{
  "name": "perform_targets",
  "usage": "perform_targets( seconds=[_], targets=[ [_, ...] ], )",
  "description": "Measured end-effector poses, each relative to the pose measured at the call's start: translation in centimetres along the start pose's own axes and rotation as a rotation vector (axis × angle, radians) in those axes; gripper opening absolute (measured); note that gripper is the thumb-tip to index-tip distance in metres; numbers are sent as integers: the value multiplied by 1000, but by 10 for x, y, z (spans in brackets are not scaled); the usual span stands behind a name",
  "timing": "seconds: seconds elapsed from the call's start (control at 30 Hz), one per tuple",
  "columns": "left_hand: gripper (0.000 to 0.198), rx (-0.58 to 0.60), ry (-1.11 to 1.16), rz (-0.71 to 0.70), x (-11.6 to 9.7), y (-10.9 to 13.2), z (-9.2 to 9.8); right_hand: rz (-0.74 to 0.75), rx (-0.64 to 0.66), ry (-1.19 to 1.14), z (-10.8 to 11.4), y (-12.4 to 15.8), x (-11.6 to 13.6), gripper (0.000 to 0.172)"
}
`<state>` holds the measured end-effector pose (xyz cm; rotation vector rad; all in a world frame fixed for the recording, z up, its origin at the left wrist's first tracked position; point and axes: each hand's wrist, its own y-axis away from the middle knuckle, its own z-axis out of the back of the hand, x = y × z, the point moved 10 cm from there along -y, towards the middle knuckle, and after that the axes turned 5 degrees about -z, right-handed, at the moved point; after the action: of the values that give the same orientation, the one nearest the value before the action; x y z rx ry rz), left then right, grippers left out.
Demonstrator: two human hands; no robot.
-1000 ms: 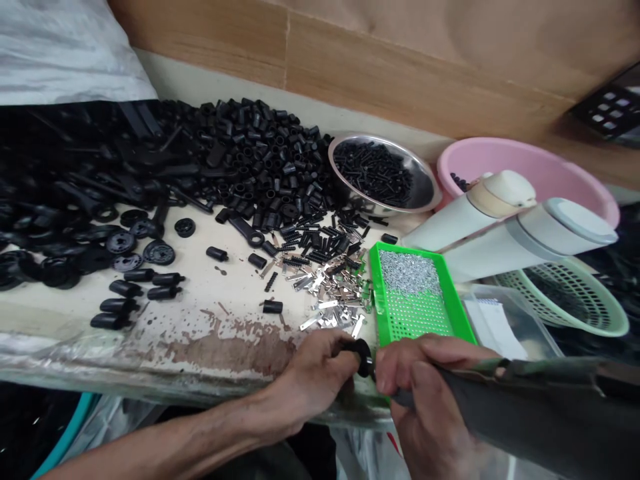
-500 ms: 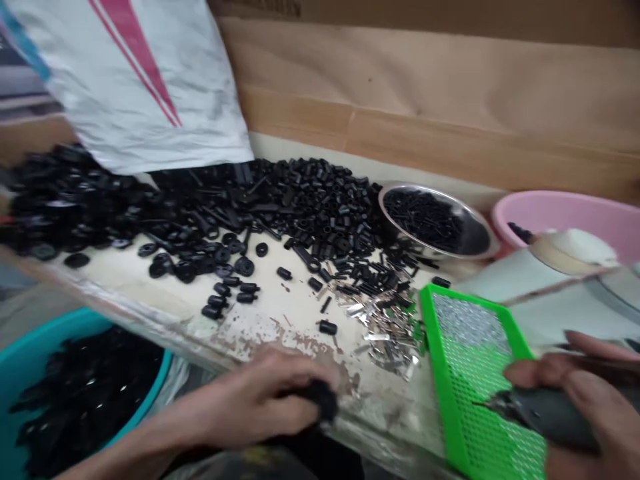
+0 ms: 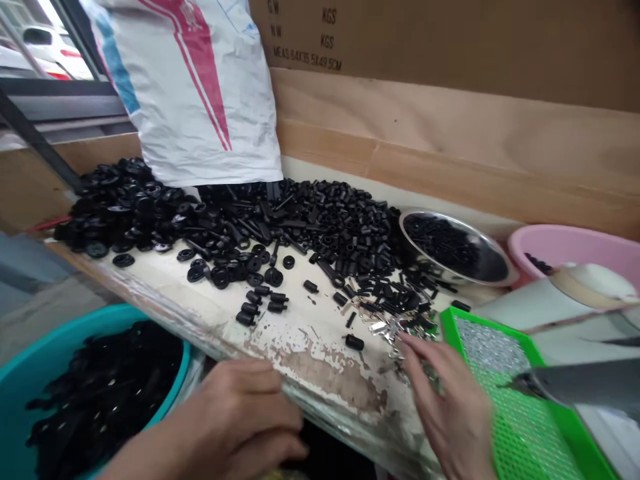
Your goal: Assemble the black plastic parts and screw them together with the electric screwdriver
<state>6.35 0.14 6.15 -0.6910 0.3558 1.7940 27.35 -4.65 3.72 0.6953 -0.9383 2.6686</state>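
Observation:
My left hand is at the table's front edge, fingers curled inward; whatever they hold is hidden. My right hand reaches into a heap of small shiny metal strips, thumb and fingertips drawn together; I cannot make out what is between them. A grey electric screwdriver lies over the green perforated tray, out of my hand. Silvery small pieces fill the tray's far end. Left of my right hand lies a black cylindrical part, with several similar cylinders grouped farther left.
Black plastic parts are heaped along the back below a white sack. A steel bowl of thin black pieces stands beside a pink basin. At lower left is a teal tub of black parts.
My right hand has let go of the electric screwdriver and moved left to the metal strips. The black part seen in my left hand earlier is now out of sight. The view has shifted.

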Motion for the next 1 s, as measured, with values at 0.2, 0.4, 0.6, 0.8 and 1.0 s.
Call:
perform_targets(
  seconds=[0.2, 0.4, 0.6, 0.8, 1.0],
  targets=[
    [37, -174, -343, -45, 25, -81, -54, 74, 356, 52, -85, -40, 11, 20],
    [16, -74, -422, -260, 17, -97, -83, 192, 530, -27, -95, -36, 12, 20],
    [35, -173, 121, 67, 46, -68, -55, -4, 239, -84, -69, -29, 4, 27],
    [23, -515, 1563, 536, 105, -32, -67, -455, 109, -485, -47, -1, 23, 26],
    [23, -573, 1797, 524, 102, -36, -79, -461, 19, -521, -42, 5, 33, 18]
  ],
)
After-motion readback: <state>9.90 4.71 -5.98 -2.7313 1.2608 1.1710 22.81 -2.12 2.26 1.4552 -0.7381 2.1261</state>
